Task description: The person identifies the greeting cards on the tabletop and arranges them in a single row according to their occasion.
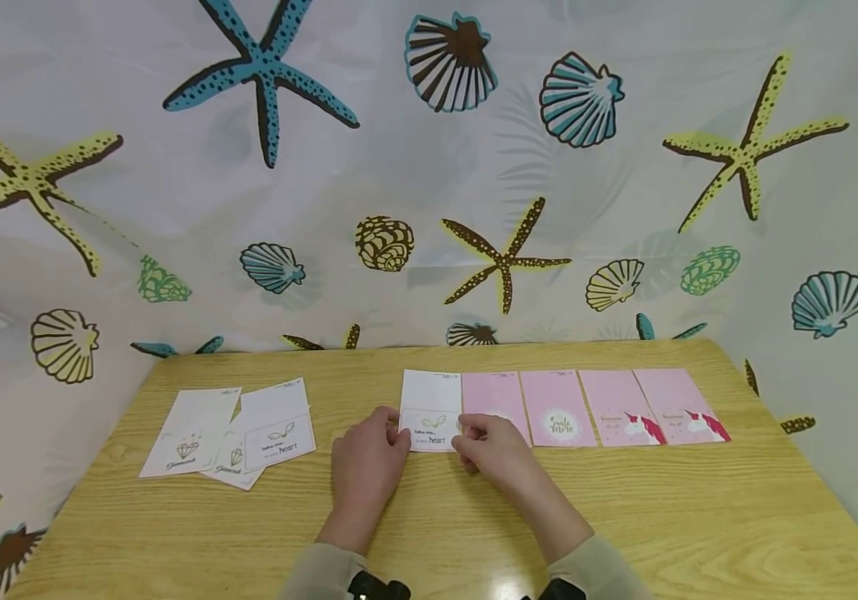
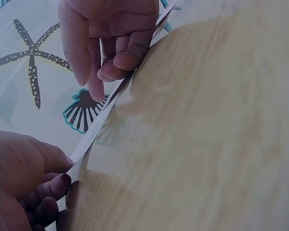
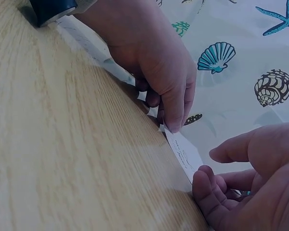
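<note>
A white card with "heart" lettering (image 1: 431,390) is at the left end of a row of cards. Thumb and fingers of my left hand (image 1: 369,467) pinch its lower left edge. At its right edge is my right hand (image 1: 500,454). In the left wrist view, my left hand (image 2: 19,178) holds the near end of the card (image 2: 94,132), with my right hand (image 2: 111,29) beyond. The right wrist view shows my right hand (image 3: 260,178) with thumb raised off the card (image 3: 183,149) and fingertips touching its end; my left hand (image 3: 159,62) is opposite.
Four pink cards run rightward from the white one: one partly behind my right hand (image 1: 491,390), a "Smile More" card (image 1: 558,392) and two unicorn cards (image 1: 609,392). Several white cards (image 1: 204,417) overlap at the left of the wooden table (image 1: 174,533). A patterned cloth (image 1: 369,175) hangs behind.
</note>
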